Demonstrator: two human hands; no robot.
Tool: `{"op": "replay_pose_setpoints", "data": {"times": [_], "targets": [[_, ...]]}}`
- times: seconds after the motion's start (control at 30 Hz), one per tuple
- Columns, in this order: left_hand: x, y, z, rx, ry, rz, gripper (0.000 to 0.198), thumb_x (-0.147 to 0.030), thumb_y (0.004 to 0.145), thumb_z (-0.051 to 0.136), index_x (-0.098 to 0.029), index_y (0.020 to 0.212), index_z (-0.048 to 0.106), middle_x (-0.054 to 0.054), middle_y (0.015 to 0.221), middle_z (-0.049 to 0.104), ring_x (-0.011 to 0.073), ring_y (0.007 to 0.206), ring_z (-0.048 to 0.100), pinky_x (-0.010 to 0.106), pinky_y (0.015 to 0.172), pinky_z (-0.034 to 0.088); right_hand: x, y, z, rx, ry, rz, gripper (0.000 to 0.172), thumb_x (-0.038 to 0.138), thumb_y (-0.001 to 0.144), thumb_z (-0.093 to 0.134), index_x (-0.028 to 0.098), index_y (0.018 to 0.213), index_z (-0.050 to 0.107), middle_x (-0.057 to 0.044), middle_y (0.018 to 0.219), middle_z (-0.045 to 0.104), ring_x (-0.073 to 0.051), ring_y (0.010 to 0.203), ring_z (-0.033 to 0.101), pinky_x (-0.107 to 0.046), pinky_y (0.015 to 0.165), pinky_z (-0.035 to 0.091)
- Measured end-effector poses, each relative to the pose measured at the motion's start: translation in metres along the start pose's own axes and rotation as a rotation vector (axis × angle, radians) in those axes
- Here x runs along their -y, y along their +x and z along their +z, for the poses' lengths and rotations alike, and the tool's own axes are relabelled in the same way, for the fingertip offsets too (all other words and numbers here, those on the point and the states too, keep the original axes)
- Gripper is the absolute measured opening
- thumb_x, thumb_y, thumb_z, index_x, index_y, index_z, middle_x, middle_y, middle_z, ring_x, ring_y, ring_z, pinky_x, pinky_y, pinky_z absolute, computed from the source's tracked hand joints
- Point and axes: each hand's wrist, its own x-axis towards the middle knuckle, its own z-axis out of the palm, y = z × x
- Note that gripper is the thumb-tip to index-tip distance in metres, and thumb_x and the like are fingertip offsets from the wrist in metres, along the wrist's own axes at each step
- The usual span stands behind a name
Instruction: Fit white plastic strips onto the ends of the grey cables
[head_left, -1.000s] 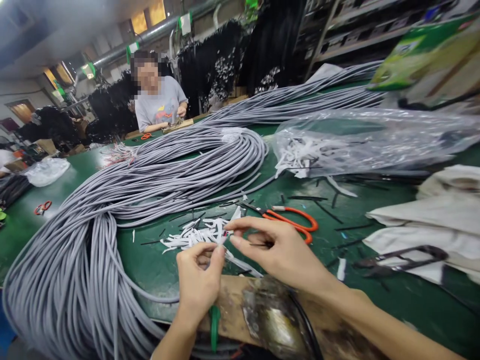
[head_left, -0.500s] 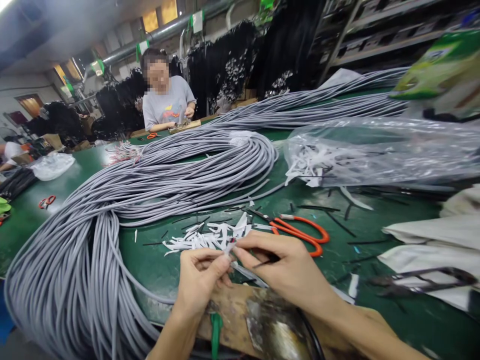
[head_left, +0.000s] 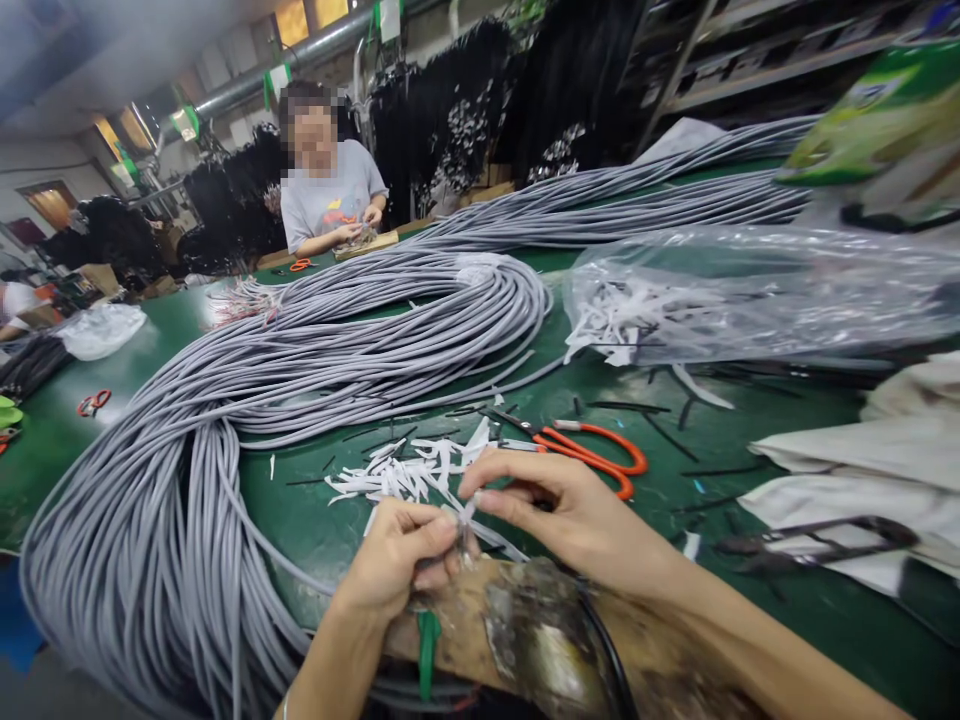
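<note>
My left hand (head_left: 397,555) is closed in a pinch around the end of a grey cable (head_left: 289,562), which runs in from the left behind my wrist. Thin pale strands show at its fingertips, too small to make out fully. Fingers of my right hand (head_left: 562,505) pinch a white strip (head_left: 468,512) just above the left fingertips. Below both hands lies a stained wooden board (head_left: 457,610) with a green strap (head_left: 427,650) and a dull metal piece (head_left: 544,640) on it. Behind them is a pile of white strips (head_left: 409,470), with orange-handled scissors (head_left: 600,450) to the right.
A large bundle of grey cables (head_left: 360,340) curves across the green table (head_left: 45,450) and hangs over its near left edge. On the right are a clear plastic bag (head_left: 787,300), pliers (head_left: 825,540) and pale cloth (head_left: 840,450). A co-worker (head_left: 330,190) sits across the table.
My right fingers have shifted to pinch the white strip above the left fingertips; the dark piece seen under my right palm no longer shows. The view has shifted slightly.
</note>
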Motion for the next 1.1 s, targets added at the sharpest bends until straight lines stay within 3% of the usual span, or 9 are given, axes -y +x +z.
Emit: {"op": "replay_pose_setpoints", "data": {"times": [0.2,0.43,0.57,0.67,0.73,0.87,0.93,1.0,1.1], "targets": [[-0.009,0.001,0.001,0.078,-0.079,-0.129,0.044,-0.047,0.046,0.081,-0.007,0.054,0.066,0.0,0.042,0.051,-0.0003,0.024,0.029,0.018,0.028,0.009,0.001,0.002,-0.001,0.037,0.268,0.178,0.038,0.051,0.061,0.071,0.014,0.063,0.065,-0.002,0.056,0.061,-0.012,0.049,0.053,-0.022,0.046,0.042],[-0.025,0.004,0.006,0.14,-0.084,-0.194,0.038,-0.039,0.052,0.079,-0.007,0.07,0.071,-0.003,0.041,0.048,0.0027,0.03,0.037,0.016,0.029,0.011,-0.006,0.002,0.0,0.061,0.468,0.176,0.04,0.052,0.067,0.068,0.016,0.057,0.055,0.002,0.045,0.052,-0.009,0.041,0.045,-0.022,0.042,0.037],[-0.021,0.009,0.004,0.127,-0.111,-0.129,0.034,-0.038,0.053,0.078,-0.008,0.065,0.068,0.002,0.051,0.058,0.0004,0.027,0.034,0.018,0.03,0.01,-0.003,-0.001,0.002,0.01,0.244,0.094,0.036,0.051,0.073,0.062,0.017,0.061,0.057,-0.001,0.052,0.056,-0.011,0.042,0.047,-0.024,0.04,0.036],[-0.011,0.013,0.003,-0.017,-0.115,-0.035,0.035,-0.039,0.049,0.08,-0.008,0.06,0.066,0.0,0.05,0.055,-0.0004,0.03,0.032,0.018,0.032,0.01,0.0,-0.004,0.006,-0.14,-0.104,-0.107,0.03,0.04,0.079,0.057,0.017,0.06,0.061,-0.001,0.053,0.055,-0.011,0.045,0.044,-0.023,0.041,0.034],[-0.005,0.014,0.003,-0.09,-0.086,0.024,0.038,-0.041,0.048,0.08,-0.008,0.058,0.065,0.0,0.05,0.055,0.0006,0.032,0.034,0.018,0.033,0.013,0.0,-0.006,0.009,-0.191,-0.215,-0.202,0.029,0.035,0.082,0.054,0.018,0.06,0.061,-0.001,0.053,0.055,-0.01,0.045,0.043,-0.023,0.042,0.034],[-0.002,0.011,0.003,-0.11,-0.021,0.088,0.041,-0.046,0.051,0.078,-0.008,0.063,0.068,0.001,0.051,0.056,0.0016,0.032,0.036,0.018,0.033,0.018,-0.005,-0.006,0.009,-0.275,-0.236,-0.137,0.023,0.037,0.083,0.053,0.019,0.074,0.063,0.0,0.055,0.056,-0.01,0.04,0.041,-0.023,0.04,0.035],[-0.002,0.009,0.004,-0.091,0.011,0.092,0.043,-0.048,0.053,0.077,-0.008,0.065,0.069,0.001,0.05,0.055,0.0014,0.031,0.034,0.018,0.032,0.019,-0.007,-0.005,0.007,-0.243,-0.199,-0.096,0.024,0.04,0.082,0.053,0.019,0.079,0.064,-0.002,0.06,0.059,-0.011,0.042,0.046,-0.023,0.041,0.038],[-0.002,0.007,0.004,-0.079,0.053,0.103,0.044,-0.05,0.055,0.075,-0.008,0.065,0.069,0.001,0.05,0.055,0.0014,0.03,0.034,0.017,0.032,0.02,-0.007,-0.005,0.005,-0.188,-0.17,-0.087,0.026,0.041,0.081,0.053,0.018,0.074,0.064,-0.004,0.064,0.062,-0.013,0.048,0.052,-0.023,0.043,0.041],[0.001,0.006,0.005,-0.114,0.127,0.132,0.047,-0.053,0.055,0.074,-0.008,0.064,0.067,0.001,0.051,0.056,0.0028,0.032,0.038,0.017,0.033,0.023,-0.004,-0.004,0.004,-0.137,-0.159,-0.063,0.032,0.041,0.082,0.052,0.018,0.061,0.06,-0.003,0.055,0.058,-0.013,0.047,0.051,-0.023,0.042,0.04]]}}
